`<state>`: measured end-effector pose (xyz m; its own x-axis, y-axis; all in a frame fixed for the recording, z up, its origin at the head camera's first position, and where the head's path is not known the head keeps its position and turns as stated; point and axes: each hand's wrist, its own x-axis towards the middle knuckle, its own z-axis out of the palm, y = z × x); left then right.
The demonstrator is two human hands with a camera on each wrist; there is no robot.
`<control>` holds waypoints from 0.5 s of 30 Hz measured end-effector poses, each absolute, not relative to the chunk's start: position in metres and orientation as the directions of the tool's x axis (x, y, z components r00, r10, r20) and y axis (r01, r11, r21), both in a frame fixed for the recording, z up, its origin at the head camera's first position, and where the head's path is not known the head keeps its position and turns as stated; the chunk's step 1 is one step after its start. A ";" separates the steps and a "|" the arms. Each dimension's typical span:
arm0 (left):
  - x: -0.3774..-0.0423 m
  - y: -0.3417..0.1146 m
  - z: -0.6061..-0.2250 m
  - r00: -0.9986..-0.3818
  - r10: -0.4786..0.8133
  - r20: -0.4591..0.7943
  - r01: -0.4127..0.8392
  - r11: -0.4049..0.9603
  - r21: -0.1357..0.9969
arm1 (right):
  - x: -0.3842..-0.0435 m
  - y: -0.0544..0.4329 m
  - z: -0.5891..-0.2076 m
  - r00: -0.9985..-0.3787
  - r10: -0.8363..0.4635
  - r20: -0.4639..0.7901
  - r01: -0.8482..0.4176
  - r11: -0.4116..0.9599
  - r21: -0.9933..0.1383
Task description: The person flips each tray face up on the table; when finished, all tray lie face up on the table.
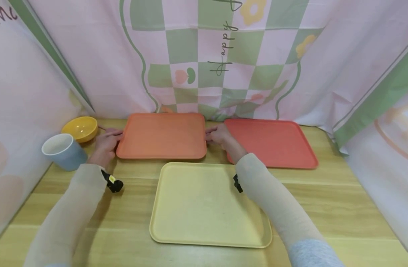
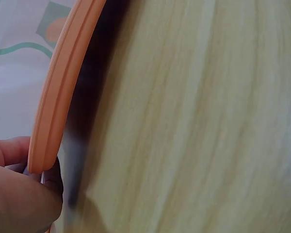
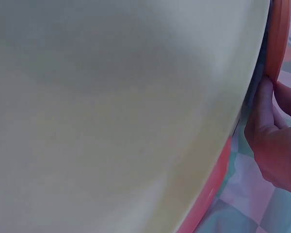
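An orange rectangular tray point(image 1: 162, 136) is held by its two short sides at the back left of the table. My left hand point(image 1: 105, 147) pinches its left side; in the left wrist view, thumb and fingers close on the end of the orange rim point(image 2: 56, 104). On the opposite side, my right hand point(image 1: 220, 135) grips the tray's right edge. The right wrist view has the fingers point(image 3: 263, 109) on both faces of that rim. A dark shadow lies under the tray's edge.
A pale yellow tray point(image 1: 210, 207) lies at the front middle, under the right forearm. Behind that forearm, a red tray point(image 1: 274, 142) sits at the back right. A yellow bowl point(image 1: 80, 129) and a blue cup point(image 1: 65, 154) stand left of the left hand. Printed curtain point(image 1: 214, 48) hangs behind.
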<state>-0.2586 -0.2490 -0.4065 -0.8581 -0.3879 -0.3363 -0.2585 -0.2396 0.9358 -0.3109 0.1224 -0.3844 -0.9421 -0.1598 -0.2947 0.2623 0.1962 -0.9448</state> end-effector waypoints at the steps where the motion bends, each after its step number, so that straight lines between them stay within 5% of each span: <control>1: -0.259 -0.248 -0.407 -0.858 -0.389 -0.335 -0.256 -0.240 0.936 | -0.311 0.123 -0.385 -0.942 -0.159 -0.296 0.263 0.196 -0.944; 15: -0.262 -0.249 -0.413 -0.870 -0.368 -0.328 -0.313 -0.102 0.944 | -0.312 0.129 -0.388 -0.921 -0.155 -0.357 0.317 0.231 -0.920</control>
